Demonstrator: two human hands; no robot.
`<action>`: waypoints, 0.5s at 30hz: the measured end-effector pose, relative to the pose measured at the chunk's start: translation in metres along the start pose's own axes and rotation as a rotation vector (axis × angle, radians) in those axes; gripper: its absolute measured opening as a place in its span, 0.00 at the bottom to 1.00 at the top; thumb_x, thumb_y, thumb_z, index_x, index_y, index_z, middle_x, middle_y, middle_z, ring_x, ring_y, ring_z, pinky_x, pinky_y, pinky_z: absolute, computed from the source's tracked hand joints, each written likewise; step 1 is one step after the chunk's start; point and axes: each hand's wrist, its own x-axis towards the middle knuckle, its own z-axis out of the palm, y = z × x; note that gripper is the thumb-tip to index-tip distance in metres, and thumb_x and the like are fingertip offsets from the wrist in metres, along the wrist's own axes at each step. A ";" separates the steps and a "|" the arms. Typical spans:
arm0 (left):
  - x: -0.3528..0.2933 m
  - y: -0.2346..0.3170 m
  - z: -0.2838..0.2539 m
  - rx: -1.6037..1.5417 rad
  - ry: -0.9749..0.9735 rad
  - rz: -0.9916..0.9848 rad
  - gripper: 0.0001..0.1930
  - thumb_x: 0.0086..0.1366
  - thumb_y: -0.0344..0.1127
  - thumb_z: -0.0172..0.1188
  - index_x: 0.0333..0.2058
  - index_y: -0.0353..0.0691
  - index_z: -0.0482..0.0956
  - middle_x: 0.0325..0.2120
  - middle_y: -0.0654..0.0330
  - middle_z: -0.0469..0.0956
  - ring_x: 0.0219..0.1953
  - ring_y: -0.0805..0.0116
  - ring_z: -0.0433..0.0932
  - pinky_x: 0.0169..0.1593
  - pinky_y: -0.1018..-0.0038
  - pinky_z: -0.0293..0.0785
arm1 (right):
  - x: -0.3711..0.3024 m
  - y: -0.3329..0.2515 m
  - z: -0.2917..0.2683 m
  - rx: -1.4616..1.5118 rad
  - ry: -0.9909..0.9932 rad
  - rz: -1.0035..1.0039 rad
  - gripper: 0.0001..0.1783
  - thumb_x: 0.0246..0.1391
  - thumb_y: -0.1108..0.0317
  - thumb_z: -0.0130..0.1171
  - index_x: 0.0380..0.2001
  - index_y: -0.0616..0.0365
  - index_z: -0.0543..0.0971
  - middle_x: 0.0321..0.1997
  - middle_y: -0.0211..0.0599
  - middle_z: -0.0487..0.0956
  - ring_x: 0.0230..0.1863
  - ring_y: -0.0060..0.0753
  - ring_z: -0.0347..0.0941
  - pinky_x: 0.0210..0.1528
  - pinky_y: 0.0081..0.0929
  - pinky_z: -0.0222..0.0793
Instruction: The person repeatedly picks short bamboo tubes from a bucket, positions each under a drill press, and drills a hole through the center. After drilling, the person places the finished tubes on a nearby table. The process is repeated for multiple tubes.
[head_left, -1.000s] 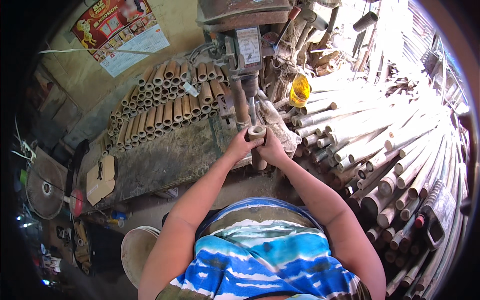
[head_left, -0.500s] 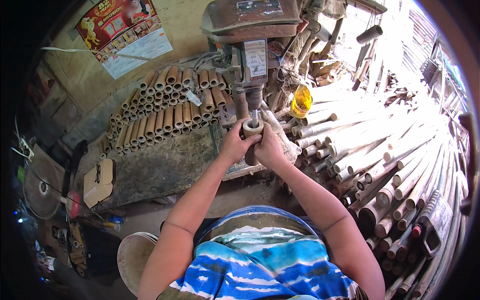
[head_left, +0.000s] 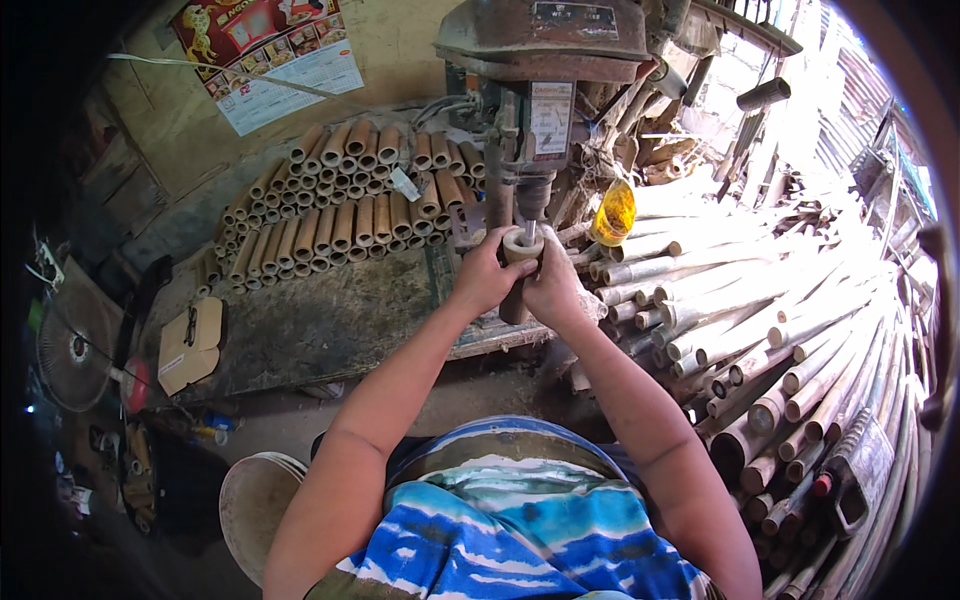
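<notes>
You have lifted the bamboo tube [head_left: 522,258] closer under the drill bit [head_left: 530,232], its long axis upright, left hand [head_left: 484,277] and right hand [head_left: 553,288] wrapped tight around it.

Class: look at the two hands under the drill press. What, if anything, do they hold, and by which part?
Both hands, left hand and right hand, hold one upright bamboo tube by its sides, just below the open top.

Bamboo workshop: drill press [head_left: 545,60], stacked cut bamboo tubes [head_left: 340,205], long bamboo poles [head_left: 800,330], worn workbench [head_left: 320,330].
</notes>
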 end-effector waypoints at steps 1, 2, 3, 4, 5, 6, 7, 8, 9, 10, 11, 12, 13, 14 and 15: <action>0.001 -0.001 0.002 -0.004 -0.008 -0.011 0.30 0.59 0.35 0.73 0.59 0.40 0.72 0.50 0.54 0.82 0.51 0.66 0.81 0.56 0.67 0.75 | 0.000 0.002 -0.001 0.009 -0.020 0.022 0.24 0.51 0.74 0.55 0.53 0.61 0.66 0.42 0.66 0.79 0.48 0.73 0.74 0.49 0.60 0.69; 0.002 -0.002 0.004 -0.023 -0.015 -0.011 0.30 0.59 0.35 0.73 0.59 0.40 0.72 0.49 0.54 0.82 0.51 0.66 0.81 0.56 0.67 0.75 | 0.001 0.004 -0.002 0.018 -0.038 0.044 0.24 0.51 0.74 0.55 0.53 0.61 0.66 0.43 0.66 0.79 0.48 0.73 0.74 0.49 0.60 0.69; 0.003 -0.001 0.006 -0.041 -0.021 -0.007 0.30 0.59 0.35 0.73 0.59 0.40 0.72 0.49 0.54 0.82 0.50 0.65 0.81 0.55 0.67 0.75 | 0.002 0.007 -0.003 0.036 -0.049 0.051 0.24 0.52 0.74 0.55 0.53 0.61 0.66 0.43 0.66 0.79 0.48 0.73 0.74 0.49 0.60 0.69; 0.006 -0.001 0.007 -0.056 -0.032 -0.019 0.30 0.60 0.36 0.73 0.59 0.39 0.72 0.49 0.54 0.83 0.50 0.65 0.81 0.55 0.67 0.75 | 0.002 0.009 -0.004 0.029 -0.048 0.053 0.24 0.52 0.74 0.55 0.53 0.61 0.66 0.43 0.66 0.79 0.48 0.73 0.74 0.49 0.60 0.69; 0.007 0.000 0.008 -0.035 -0.026 0.008 0.31 0.60 0.36 0.73 0.59 0.39 0.72 0.48 0.54 0.83 0.50 0.65 0.81 0.55 0.67 0.75 | 0.003 0.011 -0.004 0.032 -0.043 0.045 0.23 0.52 0.74 0.55 0.53 0.61 0.66 0.43 0.66 0.79 0.48 0.73 0.74 0.49 0.60 0.69; 0.007 0.001 0.009 -0.012 -0.025 0.015 0.31 0.60 0.36 0.73 0.60 0.39 0.72 0.48 0.53 0.83 0.50 0.64 0.82 0.54 0.68 0.75 | 0.003 0.013 -0.005 0.034 -0.038 0.038 0.23 0.52 0.74 0.55 0.53 0.61 0.66 0.43 0.66 0.79 0.48 0.73 0.74 0.49 0.60 0.69; 0.006 0.003 0.010 0.012 -0.030 0.015 0.31 0.60 0.37 0.73 0.60 0.39 0.71 0.48 0.53 0.83 0.49 0.64 0.82 0.54 0.68 0.76 | 0.003 0.014 -0.006 0.042 -0.045 0.055 0.23 0.52 0.74 0.55 0.52 0.62 0.66 0.43 0.66 0.79 0.48 0.73 0.74 0.49 0.61 0.69; 0.005 0.005 0.011 0.031 -0.024 0.020 0.31 0.60 0.37 0.73 0.60 0.38 0.71 0.48 0.52 0.83 0.49 0.64 0.82 0.54 0.68 0.76 | 0.002 0.015 -0.007 0.050 -0.053 0.074 0.22 0.52 0.74 0.55 0.52 0.62 0.66 0.42 0.66 0.79 0.48 0.73 0.74 0.49 0.61 0.69; 0.004 0.007 0.011 0.049 -0.021 0.018 0.32 0.60 0.38 0.73 0.60 0.38 0.71 0.48 0.52 0.83 0.49 0.64 0.82 0.54 0.67 0.76 | 0.001 0.015 -0.008 0.058 -0.061 0.091 0.22 0.52 0.74 0.55 0.51 0.62 0.66 0.42 0.66 0.79 0.48 0.73 0.74 0.49 0.61 0.68; 0.003 0.009 0.011 0.064 -0.013 0.032 0.32 0.60 0.38 0.73 0.60 0.38 0.71 0.48 0.51 0.83 0.49 0.63 0.82 0.53 0.67 0.76 | 0.000 0.015 -0.009 0.056 -0.050 0.084 0.22 0.52 0.74 0.54 0.51 0.62 0.66 0.42 0.66 0.79 0.48 0.73 0.74 0.49 0.61 0.68; 0.002 0.012 0.012 0.079 -0.021 0.001 0.32 0.60 0.39 0.73 0.60 0.38 0.71 0.48 0.51 0.83 0.50 0.63 0.82 0.53 0.67 0.76 | -0.001 0.014 -0.010 0.054 -0.039 0.077 0.21 0.52 0.74 0.54 0.51 0.62 0.66 0.42 0.66 0.79 0.48 0.73 0.74 0.49 0.61 0.68; 0.001 0.013 0.013 0.090 -0.024 -0.013 0.32 0.60 0.39 0.73 0.60 0.38 0.71 0.48 0.50 0.83 0.50 0.62 0.82 0.53 0.67 0.76 | -0.002 0.013 -0.011 0.052 -0.029 0.068 0.21 0.52 0.74 0.54 0.50 0.62 0.66 0.42 0.67 0.79 0.48 0.73 0.74 0.49 0.61 0.68; 0.000 0.015 0.014 0.099 -0.025 -0.029 0.32 0.60 0.39 0.73 0.60 0.38 0.71 0.48 0.50 0.83 0.50 0.62 0.82 0.53 0.66 0.76 | -0.003 0.011 -0.012 0.054 -0.032 0.075 0.20 0.52 0.74 0.54 0.50 0.62 0.66 0.42 0.66 0.78 0.48 0.73 0.74 0.49 0.61 0.68; -0.001 0.016 0.014 0.117 -0.015 -0.027 0.32 0.60 0.40 0.73 0.60 0.38 0.71 0.48 0.50 0.83 0.50 0.61 0.82 0.54 0.66 0.75 | -0.005 0.010 -0.014 0.056 -0.035 0.081 0.20 0.52 0.74 0.55 0.49 0.62 0.66 0.42 0.66 0.78 0.48 0.73 0.73 0.49 0.61 0.68; -0.003 0.016 0.015 0.134 -0.006 -0.025 0.32 0.60 0.40 0.73 0.60 0.38 0.71 0.48 0.50 0.83 0.50 0.61 0.82 0.54 0.65 0.75 | -0.006 0.009 -0.015 0.058 -0.039 0.088 0.20 0.53 0.74 0.55 0.49 0.62 0.66 0.42 0.66 0.78 0.48 0.73 0.73 0.49 0.60 0.68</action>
